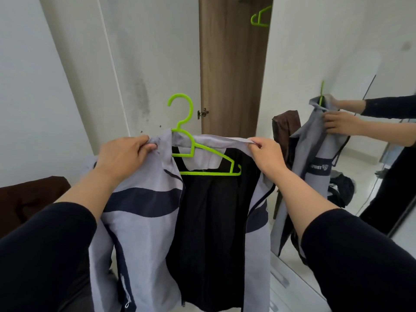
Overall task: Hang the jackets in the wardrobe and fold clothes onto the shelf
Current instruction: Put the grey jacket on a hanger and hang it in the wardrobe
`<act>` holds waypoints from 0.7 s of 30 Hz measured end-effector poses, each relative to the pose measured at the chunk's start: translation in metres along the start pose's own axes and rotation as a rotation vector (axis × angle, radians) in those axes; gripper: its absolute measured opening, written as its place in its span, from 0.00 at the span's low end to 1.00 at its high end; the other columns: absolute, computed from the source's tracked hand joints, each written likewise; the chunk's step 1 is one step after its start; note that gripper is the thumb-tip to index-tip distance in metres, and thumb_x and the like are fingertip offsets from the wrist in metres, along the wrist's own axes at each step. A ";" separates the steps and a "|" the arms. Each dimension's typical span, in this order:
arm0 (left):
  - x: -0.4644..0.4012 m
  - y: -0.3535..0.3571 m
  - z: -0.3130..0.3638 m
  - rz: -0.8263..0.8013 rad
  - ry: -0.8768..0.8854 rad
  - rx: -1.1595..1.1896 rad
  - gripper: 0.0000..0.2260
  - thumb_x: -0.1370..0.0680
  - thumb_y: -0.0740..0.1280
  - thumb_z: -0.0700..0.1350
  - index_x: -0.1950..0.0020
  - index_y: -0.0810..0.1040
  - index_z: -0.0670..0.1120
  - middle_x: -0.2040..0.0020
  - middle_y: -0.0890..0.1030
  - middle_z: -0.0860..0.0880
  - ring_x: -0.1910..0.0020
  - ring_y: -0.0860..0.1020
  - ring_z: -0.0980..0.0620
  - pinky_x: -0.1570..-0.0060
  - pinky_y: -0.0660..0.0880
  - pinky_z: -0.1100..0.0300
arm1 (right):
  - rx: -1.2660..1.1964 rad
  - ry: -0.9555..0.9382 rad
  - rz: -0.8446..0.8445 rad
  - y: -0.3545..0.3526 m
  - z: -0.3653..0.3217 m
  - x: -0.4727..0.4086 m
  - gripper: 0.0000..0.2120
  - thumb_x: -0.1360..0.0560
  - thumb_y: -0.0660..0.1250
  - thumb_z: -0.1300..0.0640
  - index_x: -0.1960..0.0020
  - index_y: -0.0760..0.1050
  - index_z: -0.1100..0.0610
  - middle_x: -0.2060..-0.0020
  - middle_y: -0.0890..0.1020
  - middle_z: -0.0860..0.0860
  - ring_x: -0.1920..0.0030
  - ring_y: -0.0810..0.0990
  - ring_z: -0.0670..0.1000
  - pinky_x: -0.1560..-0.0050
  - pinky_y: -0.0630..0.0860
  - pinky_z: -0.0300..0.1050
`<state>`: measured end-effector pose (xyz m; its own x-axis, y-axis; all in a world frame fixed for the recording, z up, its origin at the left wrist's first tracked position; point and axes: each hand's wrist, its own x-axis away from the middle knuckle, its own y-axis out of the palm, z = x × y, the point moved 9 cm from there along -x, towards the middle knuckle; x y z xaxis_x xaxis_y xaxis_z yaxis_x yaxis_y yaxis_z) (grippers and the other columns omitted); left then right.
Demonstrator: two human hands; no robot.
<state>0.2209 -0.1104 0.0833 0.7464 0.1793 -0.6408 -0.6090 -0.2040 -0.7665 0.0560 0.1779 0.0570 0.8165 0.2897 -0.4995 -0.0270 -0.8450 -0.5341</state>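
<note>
Grey jacket [144, 221] hangs open on green hanger [191, 154], held up mid-frame before the wardrobe [231, 64] gap. Left hand [121, 154] pinches the left collar edge, right hand [267, 154] pinches the right shoulder edge, fingers closed on fabric. Hook is free, clear air above. Mirror [337, 64] right; second hanger [261, 19] inside, probably on a rail.

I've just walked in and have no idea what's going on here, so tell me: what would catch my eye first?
The bright green hanger at the centre, sitting inside a grey jacket with dark blue bands and a black lining. The left hand and right hand pinch the jacket's shoulders on either side, holding it open. On the right, a mirror repeats the scene, and another green hanger shows high in the wardrobe opening.
</note>
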 end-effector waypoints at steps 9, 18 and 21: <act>-0.017 -0.018 0.041 0.195 -0.149 0.023 0.16 0.20 0.58 0.55 0.64 0.67 0.48 0.69 0.77 0.45 0.67 0.75 0.41 0.72 0.58 0.58 | 0.124 -0.056 0.138 0.022 -0.046 0.004 0.11 0.23 0.63 0.52 0.64 0.71 0.50 0.70 0.71 0.45 0.58 0.72 0.52 0.52 0.61 0.45; -0.021 -0.054 0.062 0.418 -0.045 0.230 0.18 0.21 0.58 0.56 0.67 0.62 0.48 0.74 0.66 0.52 0.74 0.66 0.49 0.75 0.58 0.57 | 0.319 -0.382 0.304 -0.007 -0.088 -0.004 0.05 0.22 0.55 0.50 0.50 0.69 0.48 0.43 0.71 0.47 0.48 0.74 0.52 0.42 0.64 0.54; -0.024 -0.060 0.071 0.449 -0.049 0.256 0.18 0.21 0.61 0.54 0.67 0.62 0.48 0.73 0.65 0.53 0.74 0.65 0.50 0.76 0.55 0.62 | 0.448 -0.502 0.401 -0.015 -0.111 -0.002 0.08 0.22 0.55 0.48 0.45 0.65 0.48 0.52 0.75 0.48 0.56 0.73 0.54 0.51 0.62 0.51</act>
<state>0.2205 -0.0343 0.1412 0.3873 0.1741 -0.9054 -0.9169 -0.0302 -0.3980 0.1189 0.1398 0.1419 0.3395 0.2598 -0.9040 -0.5823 -0.6967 -0.4189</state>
